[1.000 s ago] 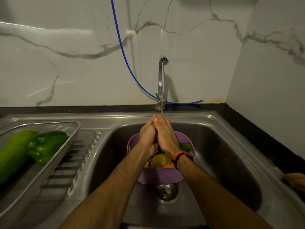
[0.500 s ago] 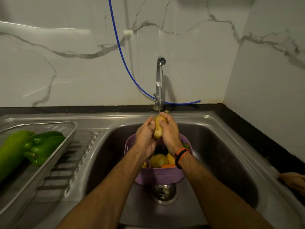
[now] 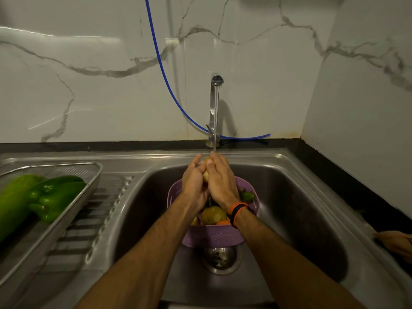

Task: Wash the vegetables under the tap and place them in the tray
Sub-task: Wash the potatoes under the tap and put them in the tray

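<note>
Gripping 1 pale yellow-brown potato [image 3: 206,175] between both palms, the left hand [image 3: 194,182] and right hand [image 3: 221,181] press together directly under the thin water stream from the chrome tap [image 3: 215,108] at 12 o'clock. Fingers of both hands curl round the potato, which is mostly hidden. Below the hands, a lilac perforated plastic basket [image 3: 211,237] sits in the stainless steel sink [image 3: 301,208] and holds more vegetables. At 9 o'clock, a steel mesh tray [image 3: 89,172] on the drainboard holds 1 green bell pepper [image 3: 55,197] touching 1 light green gourd [image 3: 13,201].
</note>
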